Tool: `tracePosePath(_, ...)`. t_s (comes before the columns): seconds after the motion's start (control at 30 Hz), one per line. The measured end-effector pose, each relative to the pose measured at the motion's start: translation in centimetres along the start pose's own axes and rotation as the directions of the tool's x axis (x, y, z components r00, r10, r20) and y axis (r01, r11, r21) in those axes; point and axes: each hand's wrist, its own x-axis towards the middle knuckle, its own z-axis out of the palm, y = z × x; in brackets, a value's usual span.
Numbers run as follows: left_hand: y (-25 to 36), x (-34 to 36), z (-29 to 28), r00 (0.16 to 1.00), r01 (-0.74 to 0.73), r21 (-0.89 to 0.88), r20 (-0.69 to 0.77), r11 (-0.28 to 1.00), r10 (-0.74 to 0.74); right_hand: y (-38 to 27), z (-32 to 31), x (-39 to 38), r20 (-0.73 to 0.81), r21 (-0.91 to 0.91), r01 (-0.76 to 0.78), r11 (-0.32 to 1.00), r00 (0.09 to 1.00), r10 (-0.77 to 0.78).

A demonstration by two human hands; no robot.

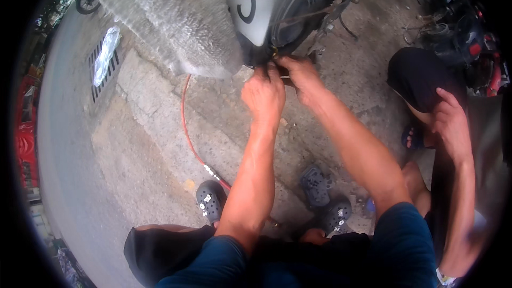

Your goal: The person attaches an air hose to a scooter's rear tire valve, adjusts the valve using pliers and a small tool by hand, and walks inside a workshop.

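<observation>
My left hand (264,93) and my right hand (298,77) meet just below a black wheel (301,8), beside a white panel (253,18) with black markings. Both have fingers closed on something small and dark that their fingers mostly hide, near a small yellow piece (275,52). A shaggy pale grey cover (170,26) hangs just left of and above my hands. An orange-red hose (184,117) runs from under that cover, curving along the concrete toward my left foot.
Another person crouches close at my right, a hand (448,122) near their knee. Motorbikes (464,42) stand at upper right. Loose grey clog (314,184) lies between my arms. A drain grate (93,93) with crumpled silvery material (106,56) is at left, beside the road (64,144).
</observation>
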Motion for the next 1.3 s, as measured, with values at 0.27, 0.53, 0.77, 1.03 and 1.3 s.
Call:
tracePosePath(0.27,0.0,0.4,0.8,0.801,0.576,-0.763,0.455,0.293,-0.39,0.6,-1.7,1.4,0.166,0.189,-0.264,0.946,0.958,0.234)
tracePosePath(0.53,-1.2,-0.1,1.4,0.971,-0.157,-0.137,-0.204,0.978,0.127,0.2,0.3,0.5,-0.033,0.148,-0.07,0.987,0.997,0.076)
tracePosePath(0.77,-0.7,0.9,0.8,0.763,0.617,-0.764,0.521,0.191,-0.382,0.4,-1.2,1.1,0.164,0.129,-0.337,0.933,0.935,0.315)
tracePosePath(1.03,-0.6,-0.2,1.2,0.981,-0.083,-0.125,-0.187,0.989,0.059,0.5,0.3,0.8,-0.014,0.151,-0.088,0.985,0.996,0.091)
tracePosePath(1.3,-0.3,0.2,1.4,0.806,0.551,-0.773,0.395,0.315,-0.44,0.5,-0.6,0.9,0.151,0.151,-0.286,0.946,0.953,0.264)
